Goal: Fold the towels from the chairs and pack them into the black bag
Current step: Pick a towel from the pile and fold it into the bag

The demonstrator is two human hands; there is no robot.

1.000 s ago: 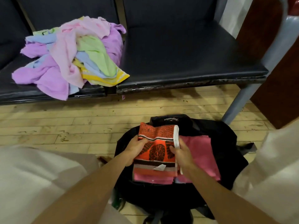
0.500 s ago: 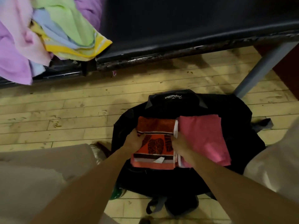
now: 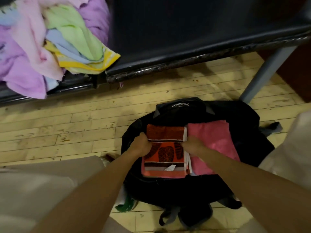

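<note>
**Item 1, orange leaf-print towel** [image 3: 165,153]: folded to a flat rectangle and lying on top of the open black bag [image 3: 181,190], left of centre, label side up.

**Item 2, pink towel** [image 3: 217,143]: folded and lying in the bag, its edge touching the right side of item 1.

**Item 3, left hand** [image 3: 142,146]: fingers curled round the orange towel's left edge.

**Item 4, right hand** [image 3: 193,145]: fingers curled round the same towel's right edge, at the seam with the pink one.

**Item 5, loose towels** [image 3: 50,47]: an unfolded heap of lilac, pale pink, green, blue and yellow on the bench [image 3: 185,39], well apart from the bag, which sat on the wooden floor [image 3: 67,132].

**Step in hand:** seating the orange towel in the bag, by appearance.

**Next move, as judged:** press it down level beside the pink towel, let go with both hands, then reach to the heap for another towel to fold. Most of the task remained.
</note>
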